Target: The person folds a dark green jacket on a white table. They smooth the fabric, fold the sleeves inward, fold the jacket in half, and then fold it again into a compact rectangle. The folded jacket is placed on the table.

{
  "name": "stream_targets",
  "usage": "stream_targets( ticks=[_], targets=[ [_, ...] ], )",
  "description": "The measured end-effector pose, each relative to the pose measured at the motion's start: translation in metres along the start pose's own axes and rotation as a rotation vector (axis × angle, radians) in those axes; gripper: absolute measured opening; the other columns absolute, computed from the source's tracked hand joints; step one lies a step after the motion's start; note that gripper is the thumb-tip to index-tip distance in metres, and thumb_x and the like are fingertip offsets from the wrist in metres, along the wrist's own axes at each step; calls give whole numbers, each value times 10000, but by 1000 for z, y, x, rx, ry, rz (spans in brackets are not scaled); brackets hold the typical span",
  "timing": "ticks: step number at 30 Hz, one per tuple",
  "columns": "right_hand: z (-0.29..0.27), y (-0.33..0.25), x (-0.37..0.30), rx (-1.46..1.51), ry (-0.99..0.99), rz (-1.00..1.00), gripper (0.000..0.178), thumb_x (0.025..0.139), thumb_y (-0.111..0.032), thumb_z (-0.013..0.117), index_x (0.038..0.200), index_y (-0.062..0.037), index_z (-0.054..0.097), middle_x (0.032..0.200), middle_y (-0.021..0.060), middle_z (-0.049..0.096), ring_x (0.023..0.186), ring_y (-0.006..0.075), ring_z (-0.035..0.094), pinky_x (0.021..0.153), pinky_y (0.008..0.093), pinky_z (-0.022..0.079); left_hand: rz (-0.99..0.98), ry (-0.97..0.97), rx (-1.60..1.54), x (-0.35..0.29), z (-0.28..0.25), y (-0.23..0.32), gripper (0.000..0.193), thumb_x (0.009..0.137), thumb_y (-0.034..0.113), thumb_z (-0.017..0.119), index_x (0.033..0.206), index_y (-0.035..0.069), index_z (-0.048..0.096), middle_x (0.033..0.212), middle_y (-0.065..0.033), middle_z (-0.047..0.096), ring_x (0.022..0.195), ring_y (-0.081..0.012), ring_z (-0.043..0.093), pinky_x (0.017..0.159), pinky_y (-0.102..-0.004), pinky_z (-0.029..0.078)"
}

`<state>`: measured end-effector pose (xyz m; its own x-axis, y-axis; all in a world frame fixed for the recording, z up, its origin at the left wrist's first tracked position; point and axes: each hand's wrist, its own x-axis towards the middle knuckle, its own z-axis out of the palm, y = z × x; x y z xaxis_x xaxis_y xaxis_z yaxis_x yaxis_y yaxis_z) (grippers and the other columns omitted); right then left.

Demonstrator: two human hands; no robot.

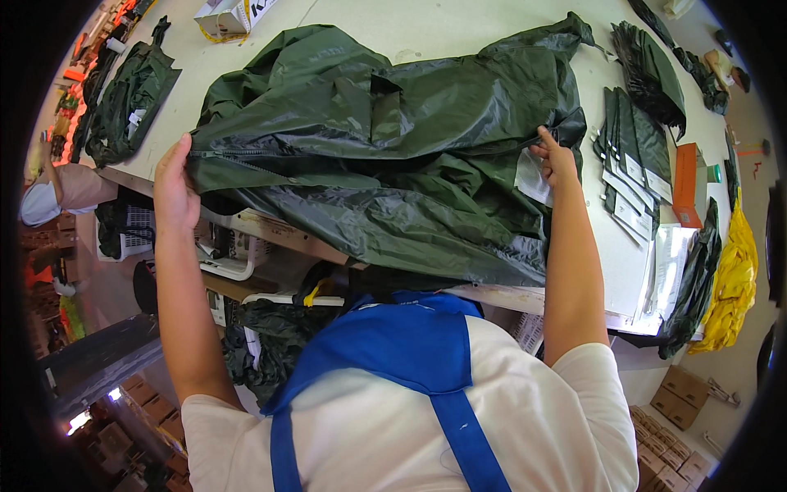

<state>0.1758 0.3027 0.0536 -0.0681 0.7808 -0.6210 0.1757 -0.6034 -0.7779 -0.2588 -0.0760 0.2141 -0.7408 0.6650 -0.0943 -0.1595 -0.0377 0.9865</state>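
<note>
**Slippery raincoat hanging over the desk's near edge**

The dark green raincoat lies spread across the middle of the desk, its lower part draped over the near edge. The left hand is closed on the coat's left end, where the zipper runs out, just at the near edge. The right hand pinches the coat's right end with fingers together, beside a white tag.

The fabric looks thin and slick, so with this much of it past the edge, a loosened grip on either side could let the whole coat slide to the floor. Pulling unevenly could twist the zipper line or bunch the folds. A sweep toward the right edge could knock the stack of flat packed coats or the orange box lying near it. Another bundled green coat sits well apart at the left edge.
</note>
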Motion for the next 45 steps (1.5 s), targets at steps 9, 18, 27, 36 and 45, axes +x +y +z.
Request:
stream_targets(
  ticks=[9, 18, 27, 36, 45],
  targets=[
    [-129, -20, -37, 922, -296, -265, 79, 870, -60, 540, 793, -77, 546, 659, -15, 536, 387, 44, 286, 340, 189, 214, -99, 168, -120, -1, -18, -6, 256, 917, 229, 572, 1002, -4, 638, 1009, -73, 655, 899, -145, 610, 817, -291, 472],
    [-152, 102, -34, -312, 591, -412, 229, 873, -232, 575, 972, -30, 615, 642, 55, 535, 556, 168, 492, 520, 302, 403, 32, -58, 313, -13, 19, -14, 309, 920, 262, 581, 983, -34, 648, 892, -9, 638, 817, -72, 550, 761, -217, 435],
    [236, 19, -249, -216, -898, -771, 308, 888, -288, 596, 883, 14, 654, 757, 113, 648, 681, 135, 548, 655, 294, 450, 236, -163, 406, -25, 52, -3, 200, 917, 159, 561, 1007, -8, 624, 797, 36, 609, 699, -29, 496, 641, -191, 414],
    [259, 1, -253, -235, -918, -514, 235, 854, -245, 638, 743, -39, 629, 627, -13, 548, 562, 82, 454, 514, 267, 350, 470, -119, 709, -31, 63, -3, 199, 890, 209, 588, 907, 10, 583, 558, -15, 479, 520, -82, 411, 489, -293, 369],
    [89, -9, -188, -814, -506, -486, 179, 818, -218, 626, 811, -40, 611, 684, -3, 540, 636, 103, 473, 567, 265, 382, 353, 42, 136, 21, 31, 59, 293, 895, 182, 619, 1100, -27, 605, 976, -60, 651, 847, -111, 599, 782, -235, 467]
  ],
)
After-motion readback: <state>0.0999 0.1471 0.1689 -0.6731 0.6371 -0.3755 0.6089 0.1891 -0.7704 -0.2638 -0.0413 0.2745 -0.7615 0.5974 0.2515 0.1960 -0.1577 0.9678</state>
